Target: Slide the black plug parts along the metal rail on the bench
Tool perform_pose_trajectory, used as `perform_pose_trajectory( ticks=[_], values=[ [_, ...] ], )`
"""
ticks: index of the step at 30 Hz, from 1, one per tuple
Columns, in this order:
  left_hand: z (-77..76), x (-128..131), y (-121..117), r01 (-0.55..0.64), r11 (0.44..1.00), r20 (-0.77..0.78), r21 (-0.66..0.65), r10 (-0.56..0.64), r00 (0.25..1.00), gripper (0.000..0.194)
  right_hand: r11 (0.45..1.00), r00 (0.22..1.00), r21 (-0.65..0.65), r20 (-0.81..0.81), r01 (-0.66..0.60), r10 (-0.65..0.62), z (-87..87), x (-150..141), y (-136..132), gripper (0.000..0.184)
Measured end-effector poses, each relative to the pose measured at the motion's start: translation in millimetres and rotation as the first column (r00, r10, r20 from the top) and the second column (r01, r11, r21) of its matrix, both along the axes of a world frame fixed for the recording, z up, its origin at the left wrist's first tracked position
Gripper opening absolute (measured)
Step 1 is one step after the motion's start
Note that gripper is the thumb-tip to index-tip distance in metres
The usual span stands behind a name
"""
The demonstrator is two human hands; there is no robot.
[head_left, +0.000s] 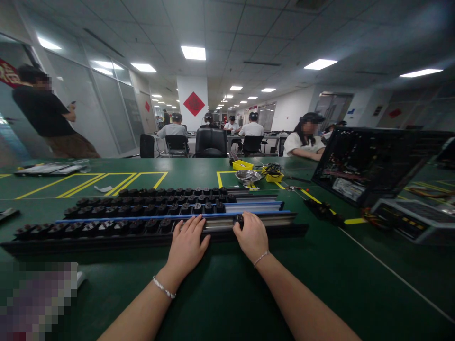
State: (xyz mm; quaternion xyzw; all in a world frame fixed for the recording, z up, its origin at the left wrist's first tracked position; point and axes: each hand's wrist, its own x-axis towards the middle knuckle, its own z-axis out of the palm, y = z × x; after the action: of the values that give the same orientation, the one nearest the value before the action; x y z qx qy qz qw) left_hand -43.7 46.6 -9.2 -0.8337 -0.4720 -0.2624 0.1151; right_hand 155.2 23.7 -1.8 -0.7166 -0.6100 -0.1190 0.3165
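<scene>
Several long black power rails [273, 232] lie side by side, with rows of black socket modules [88, 228] seated along their left and middle parts. My right hand [253, 237] pinches one black socket module [239, 219] at the bare right part of the nearest rail. My left hand [188, 244] rests on that same rail, at the right end of its row of modules. Its fingers are stretched out and flat, with the thumb apart. Blue strips [249, 212] run along between the rails.
An opened computer case [369, 166] and a power supply unit [415, 220] stand on the right. Behind the rails are a metal bowl [248, 176], a yellow tray [242, 165] and black cables [273, 169]. A person [305, 137] sits across the green table [302, 284].
</scene>
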Motion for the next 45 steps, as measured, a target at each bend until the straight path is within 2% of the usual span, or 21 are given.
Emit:
perform_pose_trajectory(
  ticks=[22, 32, 40, 45],
  values=[
    [0.2, 0, 0, 0.001, 1.000, -0.005, -0.012, -0.001, 1.000, 0.043, 0.999, 1.000, 0.025, -0.015, -0.022, 0.022, -0.8, 4, 1, 0.027],
    [0.8, 1, 0, -0.005, 1.000, -0.007, -0.011, 0.005, 1.000, 0.043, 0.999, 0.999, -0.044, -0.034, -0.006, 0.005, 5.0, 7, -3, 0.032],
    [-0.8, 0, 1, -0.002, 1.000, -0.004, -0.012, 0.002, 1.000, 0.043, 0.989, 0.993, -0.106, -0.061, -0.107, 0.101, 7.0, 23, -1, 0.030],
    [0.2, 2, 1, -0.007, 1.000, -0.008, -0.012, 0.007, 1.000, 0.043, 0.992, 0.994, -0.071, -0.049, -0.103, 0.099, 5.9, 24, -2, 0.030]
  ],
)
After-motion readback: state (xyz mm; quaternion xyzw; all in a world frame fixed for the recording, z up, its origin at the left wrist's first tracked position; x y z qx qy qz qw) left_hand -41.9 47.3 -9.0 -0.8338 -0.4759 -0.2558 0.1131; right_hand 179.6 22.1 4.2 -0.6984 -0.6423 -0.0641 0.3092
